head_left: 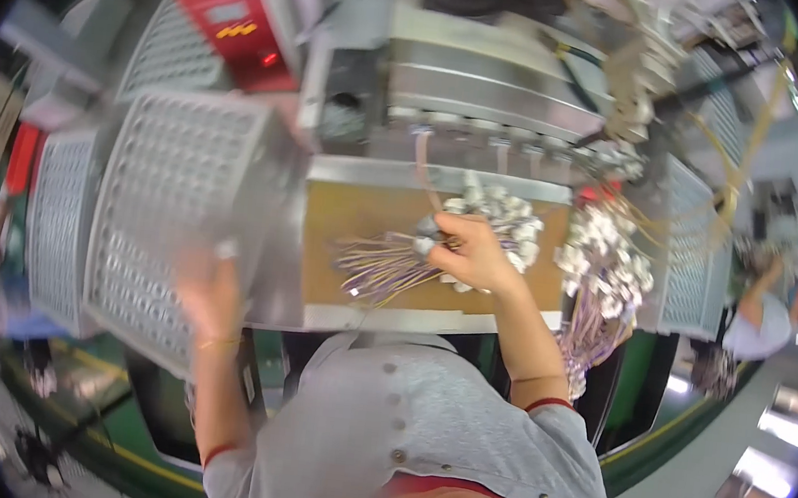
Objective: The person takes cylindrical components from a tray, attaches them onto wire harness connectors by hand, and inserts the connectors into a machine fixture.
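My right hand (474, 253) is over a brown work board (317, 284), its thumb and forefinger closed in a pinch. A pinkish wire lead (424, 169) runs from the metal fixture down into these fingers. Small grey pieces show at the fingertips; their kind is unclear. Beneath and left of the hand lies a fanned bundle of yellow and purple wires (368, 267). White connectors (501, 206) are heaped just beyond it. My left hand (208, 292) is smeared by motion beside a perforated metal box (168, 176); its fingers and any contact cannot be made out.
A metal fixture (493, 94) with a row of sockets stands behind the board. At far left is a red-fronted device (237, 28) with lit digits. More bundled wires with white connectors (607, 261) hang at the right edge. Other people (766, 322) work on both sides.
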`<state>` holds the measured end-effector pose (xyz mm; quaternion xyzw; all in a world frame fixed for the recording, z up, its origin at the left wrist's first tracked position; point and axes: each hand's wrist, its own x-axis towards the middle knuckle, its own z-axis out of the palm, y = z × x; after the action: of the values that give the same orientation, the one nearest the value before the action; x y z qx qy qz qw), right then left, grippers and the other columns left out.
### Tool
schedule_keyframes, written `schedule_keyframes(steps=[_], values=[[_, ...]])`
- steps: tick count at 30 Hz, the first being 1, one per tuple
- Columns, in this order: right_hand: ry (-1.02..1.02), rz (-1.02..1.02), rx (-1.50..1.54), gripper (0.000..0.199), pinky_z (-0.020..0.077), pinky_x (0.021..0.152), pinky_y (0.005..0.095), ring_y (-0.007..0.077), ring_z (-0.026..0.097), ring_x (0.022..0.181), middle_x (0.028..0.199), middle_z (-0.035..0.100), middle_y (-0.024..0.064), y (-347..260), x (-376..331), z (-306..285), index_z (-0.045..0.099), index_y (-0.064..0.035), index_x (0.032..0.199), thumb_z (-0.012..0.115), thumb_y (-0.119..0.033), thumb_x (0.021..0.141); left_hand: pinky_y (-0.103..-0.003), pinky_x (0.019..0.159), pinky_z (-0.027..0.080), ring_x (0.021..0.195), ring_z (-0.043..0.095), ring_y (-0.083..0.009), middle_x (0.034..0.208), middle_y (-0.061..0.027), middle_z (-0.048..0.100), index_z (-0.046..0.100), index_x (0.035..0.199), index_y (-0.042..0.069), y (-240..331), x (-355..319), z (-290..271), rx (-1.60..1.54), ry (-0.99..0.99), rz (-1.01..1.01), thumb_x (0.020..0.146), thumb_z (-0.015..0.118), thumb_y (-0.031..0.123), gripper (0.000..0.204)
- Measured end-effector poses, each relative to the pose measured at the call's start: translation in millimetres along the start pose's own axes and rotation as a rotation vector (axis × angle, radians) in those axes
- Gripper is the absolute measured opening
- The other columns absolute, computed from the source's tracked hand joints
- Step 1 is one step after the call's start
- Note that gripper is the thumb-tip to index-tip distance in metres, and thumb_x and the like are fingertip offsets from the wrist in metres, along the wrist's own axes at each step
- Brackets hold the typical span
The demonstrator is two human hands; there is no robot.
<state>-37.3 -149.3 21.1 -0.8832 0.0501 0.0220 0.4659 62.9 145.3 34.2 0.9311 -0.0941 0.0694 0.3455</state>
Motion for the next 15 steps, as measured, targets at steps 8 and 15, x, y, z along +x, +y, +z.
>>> schedule_keyframes(steps=[8, 15], values=[[0.115, -0.116, 0.288, 0.015, 0.0429, 0.05, 0.0254, 0.0118, 0.052, 0.053, 0.06, 0.056, 0.0093, -13, -3, 6, 0.055, 0.0012, 0.074, 0.063, -0.011, 0.071, -0.04, 0.078, 0.04, 0.086, 0.051, -0.0311, 0.098, -0.018, 0.054, 0.062, 0.093, 0.0, -73, 23, -29, 0.471, 0.005, 0.189, 0.076, 0.057, 0.017, 0.025], [0.196, -0.201, 0.338, 0.016, 0.0365, 0.044, 0.0284, 0.0133, 0.043, 0.046, 0.053, 0.048, 0.0081, -16, 2, 18, 0.052, 0.0, 0.071, 0.062, -0.013, 0.072, -0.027, 0.063, 0.051, 0.085, 0.056, -0.0157, 0.103, -0.009, 0.056, 0.05, 0.11, -0.001, 39, 0, 17, -0.938, -0.285, -0.295, 0.079, 0.053, 0.003, 0.031]])
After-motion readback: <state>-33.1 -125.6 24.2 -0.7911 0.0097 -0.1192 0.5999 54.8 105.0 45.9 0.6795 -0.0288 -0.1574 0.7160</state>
